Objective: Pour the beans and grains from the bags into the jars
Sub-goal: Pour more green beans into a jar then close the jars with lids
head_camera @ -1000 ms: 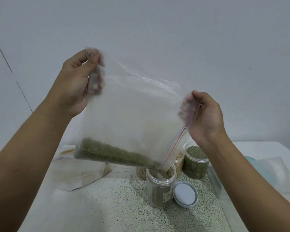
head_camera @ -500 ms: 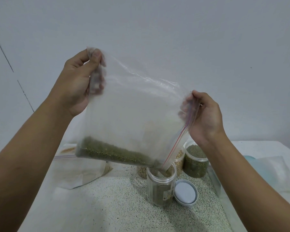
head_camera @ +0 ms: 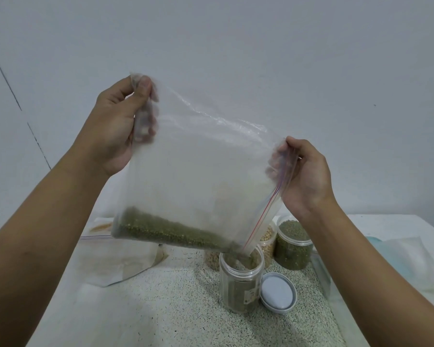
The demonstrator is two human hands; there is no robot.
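Note:
I hold a clear zip bag [head_camera: 201,176] tilted in the air, with green beans [head_camera: 171,232] lying along its lower edge. My left hand [head_camera: 116,126] pinches the raised closed corner. My right hand [head_camera: 303,174] pinches the zip edge with the red stripe. The bag's lowest corner dips into the mouth of an open clear jar [head_camera: 241,284], which is partly filled with green beans.
The jar's grey lid [head_camera: 277,294] lies to its right on the speckled mat [head_camera: 161,309]. Behind stand a jar of green beans [head_camera: 293,246] and jars of pale beans [head_camera: 267,240]. An emptied bag [head_camera: 116,256] lies at left, more plastic bags [head_camera: 411,261] at right.
The bag stays tilted over the jar and the beans keep sliding toward its lower corner. Both hands hold nearly the same places.

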